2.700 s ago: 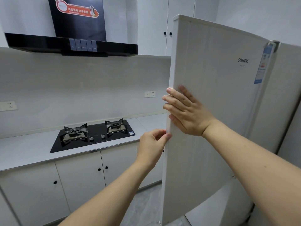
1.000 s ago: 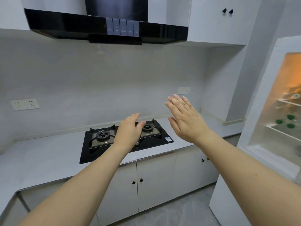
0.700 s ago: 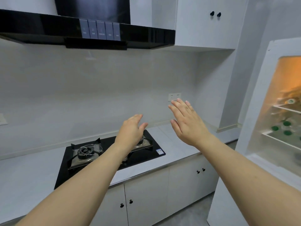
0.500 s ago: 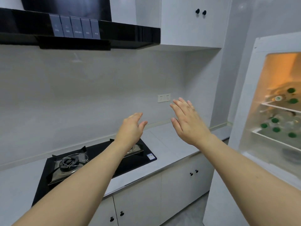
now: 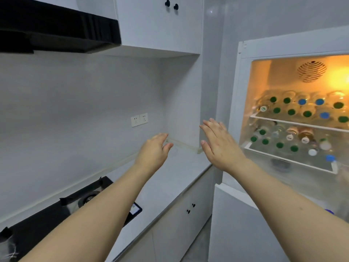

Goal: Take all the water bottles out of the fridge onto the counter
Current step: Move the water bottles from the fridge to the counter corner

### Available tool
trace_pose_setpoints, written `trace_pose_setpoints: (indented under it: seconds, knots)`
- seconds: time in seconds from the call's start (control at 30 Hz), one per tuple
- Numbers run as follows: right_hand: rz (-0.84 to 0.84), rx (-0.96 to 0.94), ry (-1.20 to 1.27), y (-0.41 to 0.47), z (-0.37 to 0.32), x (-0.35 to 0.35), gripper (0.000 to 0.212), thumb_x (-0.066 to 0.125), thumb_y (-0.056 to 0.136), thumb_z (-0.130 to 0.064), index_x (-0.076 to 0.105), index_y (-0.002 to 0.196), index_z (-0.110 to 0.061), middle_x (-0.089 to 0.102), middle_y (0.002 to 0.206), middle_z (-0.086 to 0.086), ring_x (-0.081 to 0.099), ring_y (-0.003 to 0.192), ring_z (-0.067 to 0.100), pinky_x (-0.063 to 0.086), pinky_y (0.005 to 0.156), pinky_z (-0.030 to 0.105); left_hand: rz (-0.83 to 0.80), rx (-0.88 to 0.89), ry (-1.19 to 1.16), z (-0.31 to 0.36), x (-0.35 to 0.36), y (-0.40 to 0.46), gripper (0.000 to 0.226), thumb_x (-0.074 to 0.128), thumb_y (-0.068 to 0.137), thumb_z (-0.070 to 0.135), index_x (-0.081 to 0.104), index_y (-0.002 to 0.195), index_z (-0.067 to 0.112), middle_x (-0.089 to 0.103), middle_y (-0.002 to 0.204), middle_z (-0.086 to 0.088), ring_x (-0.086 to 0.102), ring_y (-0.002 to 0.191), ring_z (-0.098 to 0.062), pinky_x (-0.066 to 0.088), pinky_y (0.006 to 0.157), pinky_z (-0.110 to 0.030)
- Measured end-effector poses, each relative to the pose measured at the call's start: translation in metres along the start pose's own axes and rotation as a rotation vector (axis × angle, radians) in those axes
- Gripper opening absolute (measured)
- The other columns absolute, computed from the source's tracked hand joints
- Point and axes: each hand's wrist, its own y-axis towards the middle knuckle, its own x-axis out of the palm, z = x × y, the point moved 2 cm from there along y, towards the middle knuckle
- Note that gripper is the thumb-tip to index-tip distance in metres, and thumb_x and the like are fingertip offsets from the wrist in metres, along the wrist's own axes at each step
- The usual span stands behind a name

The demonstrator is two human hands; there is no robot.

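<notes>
The fridge [image 5: 243, 87] stands open at the right, lit orange inside. Several water bottles with green, blue and white caps lie on its upper shelf [image 5: 291, 110] and lower shelf [image 5: 279, 142]. The grey counter [image 5: 175, 178] runs left of the fridge. My left hand [image 5: 154, 152] hovers over the counter with relaxed fingers, holding nothing. My right hand [image 5: 220, 144] is raised with straight fingers just left of the fridge opening, empty and not touching any bottle.
A black gas hob [image 5: 66, 208] sits on the counter at the lower left under a black range hood [image 5: 60, 31]. White wall cabinets [image 5: 160, 25] hang above, a double socket [image 5: 139, 119] is on the wall, and base cabinets [image 5: 188, 212] stand below.
The fridge door was pulled open and both hands let go of it. The view has swung right, bringing the lit shelves of bottles into sight. Both hands stay raised and empty.
</notes>
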Motion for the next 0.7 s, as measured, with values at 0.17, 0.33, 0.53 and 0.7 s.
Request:
trace_pose_setpoints:
  seconds: [0.17, 0.33, 0.53, 0.7]
  knots:
    - [0.000, 0.131, -0.071, 0.024, 0.039, 0.014, 0.060, 0.023, 0.096, -0.036, 0.034, 0.147, -0.006, 0.032, 0.154, 0.009, 0.018, 0.147, 0.023, -0.006, 0.118, 0.030, -0.035, 0.132, -0.033, 0.004, 0.023, 0.071, 0.049, 0.048, 0.101, 0.033, 0.044, 0.145, 0.013, 0.044, 0.150, -0.003, 0.037, 0.139, -0.018, 0.025, 0.110, -0.026]
    - [-0.004, 0.267, -0.140, 0.040, 0.079, 0.023, 0.058, 0.025, 0.096, -0.034, 0.034, 0.147, -0.008, 0.032, 0.153, 0.008, 0.018, 0.146, 0.021, -0.003, 0.120, 0.032, -0.091, 0.294, -0.094, 0.021, 0.051, 0.129, 0.047, 0.050, 0.100, 0.031, 0.046, 0.143, 0.011, 0.046, 0.148, -0.003, 0.039, 0.138, -0.017, 0.024, 0.110, -0.023]
    - [0.018, 0.455, -0.164, 0.040, 0.122, 0.029, 0.052, 0.030, 0.098, -0.033, 0.037, 0.145, -0.012, 0.034, 0.152, 0.007, 0.024, 0.143, 0.020, 0.004, 0.120, 0.034, -0.197, 0.449, -0.210, 0.053, 0.103, 0.181, 0.043, 0.051, 0.100, 0.030, 0.052, 0.139, 0.012, 0.052, 0.142, -0.003, 0.047, 0.132, -0.019, 0.031, 0.107, -0.025]
    - [0.004, 0.564, -0.201, 0.040, 0.170, 0.021, 0.045, 0.041, 0.099, -0.024, 0.040, 0.142, -0.010, 0.042, 0.146, 0.009, 0.035, 0.135, 0.023, 0.020, 0.114, 0.033, -0.318, 0.518, -0.289, 0.092, 0.145, 0.203, 0.044, 0.048, 0.101, 0.033, 0.049, 0.141, 0.015, 0.049, 0.146, 0.000, 0.044, 0.134, -0.016, 0.031, 0.108, -0.025]
